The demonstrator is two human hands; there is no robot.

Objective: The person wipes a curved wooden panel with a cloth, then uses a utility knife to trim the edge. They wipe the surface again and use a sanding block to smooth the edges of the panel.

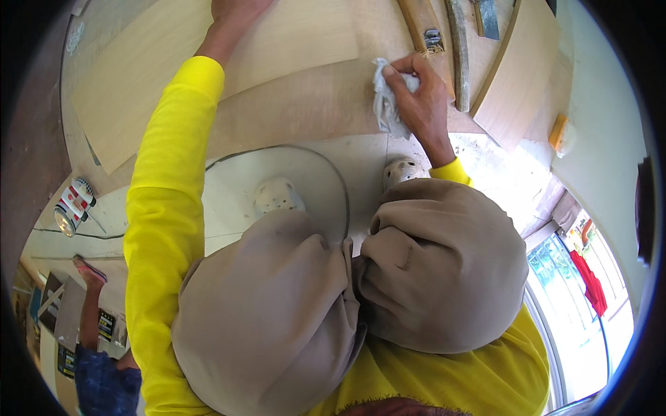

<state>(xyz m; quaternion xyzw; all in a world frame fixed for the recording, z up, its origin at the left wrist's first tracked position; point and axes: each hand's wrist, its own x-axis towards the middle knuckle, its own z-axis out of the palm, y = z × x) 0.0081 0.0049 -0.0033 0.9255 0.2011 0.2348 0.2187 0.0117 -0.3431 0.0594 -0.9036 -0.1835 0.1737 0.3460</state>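
My right hand (423,97) is closed on a crumpled white cloth (386,104), above the near edge of the brown wooden work surface (305,114). My left arm reaches far forward, and my left hand (239,10) is over a thin pale wood sheet (291,48). The upper edge of the picture cuts that hand off, so its fingers are hidden. Just beyond my right hand lies a wooden hand plane (418,24), with shavings by its metal part. A long worn wooden stick (458,59) rests beside it.
At the right lie another wood sheet (519,69), a flat metal blade (488,19) and a small orange-yellow object (559,135). A black cable (340,180) crosses the floor below. At the left are a red-and-white power tool (74,206) and another person's leg (90,312).
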